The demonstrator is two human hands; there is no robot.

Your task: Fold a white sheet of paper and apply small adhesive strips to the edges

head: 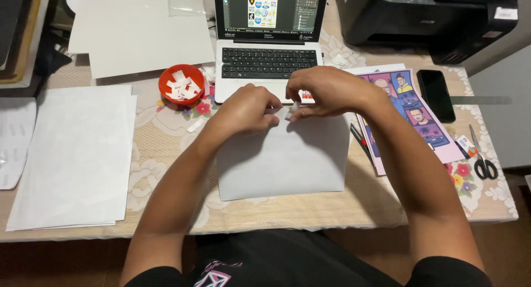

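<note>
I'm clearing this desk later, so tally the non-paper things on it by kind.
Laptop: 1
Printer: 1
Phone: 1
Scissors: 1
Red bowl: 1
Total: 5

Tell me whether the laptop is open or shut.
Open. The laptop has its lid raised, the lit screen shows small coloured pictures, and the keyboard is exposed just beyond the left hand and right hand.

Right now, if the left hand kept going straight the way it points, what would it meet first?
Most likely the right hand: the left hand points right across the white sheet, fingertips nearly meeting; depth is unclear.
</note>
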